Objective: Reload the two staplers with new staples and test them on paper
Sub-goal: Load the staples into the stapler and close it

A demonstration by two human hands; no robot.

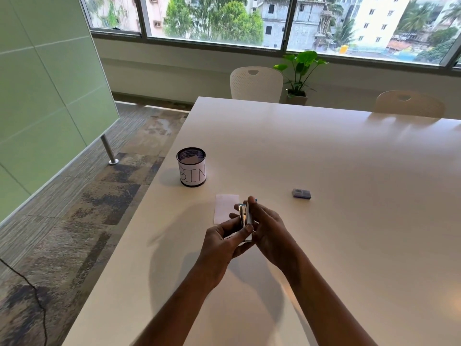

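White table, filling the centre and right of the frame, its left edge running diagonally from upper centre to lower left; patterned carpet at lower left, green partition panel at upper left, window across the top; two white chairs at the table's far edge, a potted plant between them beyond the table. Left hand and right hand, lower centre, raised above the table and meeting around a small silver stapler; the stapler held roughly upright, its long axis running away from the camera; left fingers curled narrowly about its near, lower part, thumb pressed against its side; right fingers closed along its right side, one fingertip reaching over its far end; whether the stapler is opened cannot be told. Mesh pen cup, left of centre, wrapped in a white label lettered BIN, a scrap of paper inside. White paper slip, flat on the table just beyond and left of the hands, partly hidden by them. Small dark staple box, right of centre, well apart from the hands.
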